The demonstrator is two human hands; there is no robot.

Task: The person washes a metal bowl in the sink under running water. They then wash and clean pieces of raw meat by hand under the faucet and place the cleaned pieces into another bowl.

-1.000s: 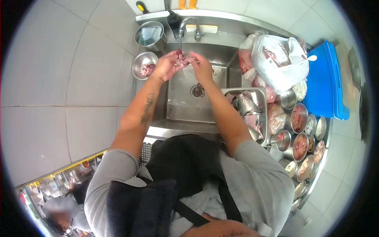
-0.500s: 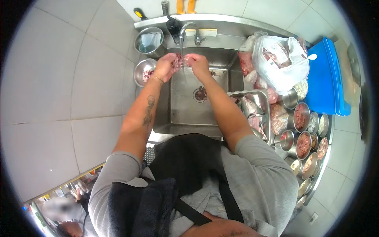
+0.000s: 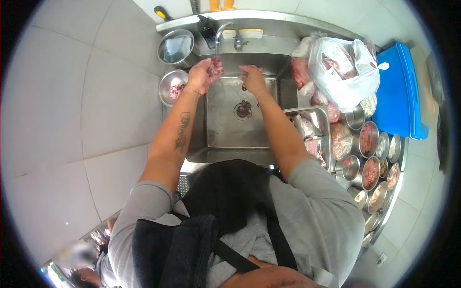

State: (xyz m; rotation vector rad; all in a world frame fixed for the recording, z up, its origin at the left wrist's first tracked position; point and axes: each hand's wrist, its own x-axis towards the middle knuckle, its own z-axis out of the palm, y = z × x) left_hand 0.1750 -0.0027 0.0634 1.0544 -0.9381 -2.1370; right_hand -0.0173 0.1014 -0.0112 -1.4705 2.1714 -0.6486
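My left hand (image 3: 201, 78) is closed around small reddish, wet-looking meat pieces (image 3: 216, 67) beside the running faucet (image 3: 226, 26). Their exact kind is hard to make out. To its right, my right hand (image 3: 253, 80) is over the back of the steel sink (image 3: 230, 137), apart from the left, fingers loosely extended and nothing visible in them. A dark scrap (image 3: 244, 88) shows just below it. Dark reddish scraps (image 3: 244, 110) lie on the drain. Left of my left hand, a steel bowl (image 3: 166, 91) holds pink and red pieces (image 3: 176, 90).
A steel pot (image 3: 177, 60) and a black bottle (image 3: 206, 30) stand behind. On the right are a tray (image 3: 328, 120) of fish, a white plastic bag (image 3: 343, 91), a blue lid (image 3: 396, 91) and several food bowls (image 3: 369, 139). Another person (image 3: 89, 277) is at lower left.
My hands were together at the meat pieces under the faucet. The right hand has moved away to the right; the left still holds the pieces. The view has shifted slightly.
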